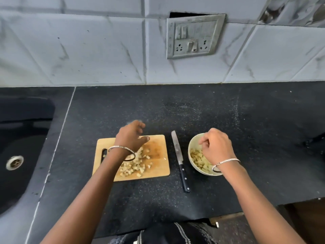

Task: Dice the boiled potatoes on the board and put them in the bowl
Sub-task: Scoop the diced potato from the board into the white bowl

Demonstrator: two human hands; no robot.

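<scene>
Left hand [131, 136] loose, empty, above board [158, 168], right hand [217, 147] curled over bowl [194, 142], hold unclear, knife [179, 159] between

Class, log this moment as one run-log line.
stage: diced potato partly in bowl | left hand: above board | right hand: over bowl, fingers curled | knife: on counter between board and bowl

Light is soft, cool and even across the frame. The tiles [105, 50] read bright and slightly washed. The counter [219, 106] is dark, with a dull sheen patch mid-frame. Shadows on it are faint. The sink [22, 138] falls into deep shade. My left hand [131, 136] shows slight blur at its far edge. Wide-angle distortion bends grout lines and stretches the frame edges.
</scene>
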